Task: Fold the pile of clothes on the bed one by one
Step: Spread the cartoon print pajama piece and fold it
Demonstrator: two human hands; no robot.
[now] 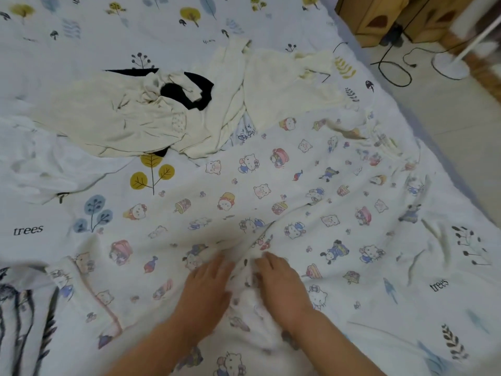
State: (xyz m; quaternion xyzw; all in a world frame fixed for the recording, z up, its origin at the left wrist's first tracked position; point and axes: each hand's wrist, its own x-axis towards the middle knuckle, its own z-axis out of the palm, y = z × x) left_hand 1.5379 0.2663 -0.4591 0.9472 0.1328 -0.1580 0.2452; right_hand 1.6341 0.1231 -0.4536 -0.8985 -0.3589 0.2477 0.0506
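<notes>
**A:** One garment [271, 202] in work: the cartoon-print one, spread on the bed [81, 31] right in front of you. Its long axis looks to run from your wrists up and to the right, toward the bed's far right edge.

**B:** Hands?

**A:** Both on it, near its middle at your end. Left hand [208, 289] lies flat, fingers straight, pressing the cloth. Right hand [282, 286] also flat, fingers pointing up-left; can't tell if the tips pinch anything. A ridge [260, 234] of bunched cloth rises between them and runs away from your fingertips.

**B:** So which way next?

**A:** My guess: you're smoothing. Cloth extends farther to your right than left, so the right hand has more to sweep. The ridge sits just ahead of both hands, about equally near. Push outward, each hand to its own side.

**B:** Rest of the pile?

**A:** Cream clothes [130, 118] with a black piece [198, 90] lie well beyond, upper left, not yet folded. Another cream piece [284, 82] beside them touches the print garment's far end. Something ink-patterned [24, 321] at your lower left edge.
</notes>
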